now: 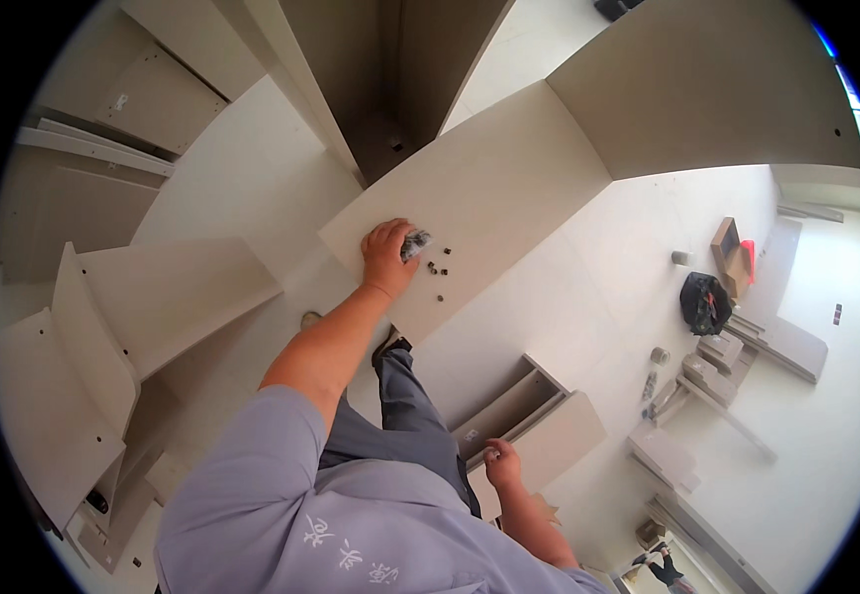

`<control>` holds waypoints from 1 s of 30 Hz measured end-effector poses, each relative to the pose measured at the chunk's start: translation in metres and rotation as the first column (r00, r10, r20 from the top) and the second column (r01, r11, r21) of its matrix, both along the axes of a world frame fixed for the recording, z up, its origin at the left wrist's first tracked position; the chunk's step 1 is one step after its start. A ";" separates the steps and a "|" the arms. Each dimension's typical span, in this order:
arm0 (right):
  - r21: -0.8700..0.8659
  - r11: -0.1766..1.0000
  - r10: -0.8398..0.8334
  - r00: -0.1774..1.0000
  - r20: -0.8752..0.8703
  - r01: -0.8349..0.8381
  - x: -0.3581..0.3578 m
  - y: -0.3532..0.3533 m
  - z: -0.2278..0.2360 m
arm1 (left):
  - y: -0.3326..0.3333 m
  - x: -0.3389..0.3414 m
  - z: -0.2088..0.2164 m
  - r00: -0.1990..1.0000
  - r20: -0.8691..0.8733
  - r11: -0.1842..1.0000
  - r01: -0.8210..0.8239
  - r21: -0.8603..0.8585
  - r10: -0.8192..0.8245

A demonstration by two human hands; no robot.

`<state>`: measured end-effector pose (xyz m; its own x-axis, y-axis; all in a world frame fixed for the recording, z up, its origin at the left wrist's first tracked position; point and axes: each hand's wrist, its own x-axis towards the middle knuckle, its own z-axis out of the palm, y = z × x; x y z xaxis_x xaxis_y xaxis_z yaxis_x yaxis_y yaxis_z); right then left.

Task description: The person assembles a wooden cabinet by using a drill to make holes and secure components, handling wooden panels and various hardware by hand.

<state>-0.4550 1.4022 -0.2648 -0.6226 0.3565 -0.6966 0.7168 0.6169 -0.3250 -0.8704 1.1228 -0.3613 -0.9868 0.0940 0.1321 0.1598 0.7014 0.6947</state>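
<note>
Viewed from above, looking down on a flat beige board (pixel 509 168), joined at its two o'clock end to an upright beige panel (pixel 707 94). Gripping with the left hand (pixel 385 252), near the centre toward ten o'clock, a small plastic bag (pixel 415 245) of greyish contents, with fingers curled partly closed over its nine o'clock side. Scattered on the board just beside the bag, from three to five o'clock, several small dark fittings (pixel 447 250), loose and clear of both hands. Well apart from these, at five o'clock, with fingers curled inward: the right hand (pixel 504 465), next to an open-topped beige box unit (pixel 573 426). Visible at its fingertips, something small and pale (pixel 492 454); cannot tell whether held. Over at three o'clock, on the floor, a black plastic sack (pixel 705 303) beside an open cardboard box (pixel 730 252).
</note>
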 end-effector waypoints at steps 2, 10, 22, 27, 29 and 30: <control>0.005 0.997 -0.080 0.988 0.131 0.080 0.003 -0.004 0.003 | 0.001 -0.002 0.005 0.999 0.032 0.999 0.004 0.036 -0.005; -0.185 0.954 -0.217 0.970 0.113 0.235 -0.029 0.012 -0.003 | -0.040 0.019 0.030 0.991 0.087 0.987 -0.110 0.116 0.100; -0.406 0.910 -0.069 0.995 0.066 0.090 -0.131 0.016 -0.059 | -0.279 0.337 0.106 0.606 0.745 0.960 -0.186 -0.208 0.279; -0.273 0.669 0.642 0.722 -0.256 -0.692 -0.188 -0.006 -0.061 | -0.346 0.495 0.116 0.572 0.664 0.856 -0.471 -0.214 0.481; -0.147 0.480 0.821 0.502 -0.273 -0.865 -0.195 -0.034 -0.048 | -0.352 0.561 0.113 0.547 0.621 0.774 -0.612 -0.161 0.561; -0.134 0.448 0.848 0.467 -0.248 -0.884 -0.192 -0.058 -0.044 | -0.354 0.590 0.105 0.540 0.613 0.745 -0.655 -0.124 0.576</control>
